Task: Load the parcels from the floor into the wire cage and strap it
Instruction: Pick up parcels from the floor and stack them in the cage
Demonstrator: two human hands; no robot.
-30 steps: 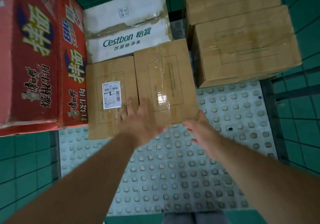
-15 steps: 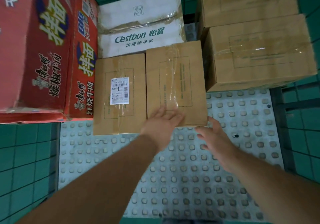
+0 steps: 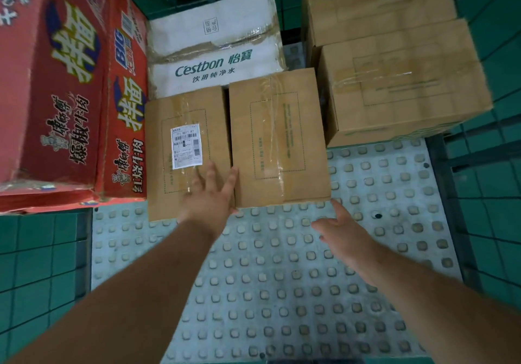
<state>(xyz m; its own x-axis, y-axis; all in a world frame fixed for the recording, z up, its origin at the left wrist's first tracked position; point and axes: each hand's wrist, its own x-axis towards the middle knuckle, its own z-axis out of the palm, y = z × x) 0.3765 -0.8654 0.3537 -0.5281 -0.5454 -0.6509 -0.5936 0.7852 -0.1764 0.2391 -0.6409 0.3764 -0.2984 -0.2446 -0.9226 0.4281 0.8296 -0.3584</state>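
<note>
The left hand (image 3: 210,194) is lying with fingers straight and spread on the near end of the labelled brown parcel (image 3: 214,126), at its seam with the plain brown parcel (image 3: 279,138). The right hand (image 3: 342,231) is hovering with fingers apart, holding nothing, just beside the plain parcel's near right corner. Both parcels are sitting on the studded grey floor (image 3: 282,279), touching the white Cestbon carton (image 3: 217,53)

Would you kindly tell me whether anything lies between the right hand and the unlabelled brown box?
Nothing visible does: the right hand is just off the near right corner of the unlabelled brown box, with only studded floor between.
</note>
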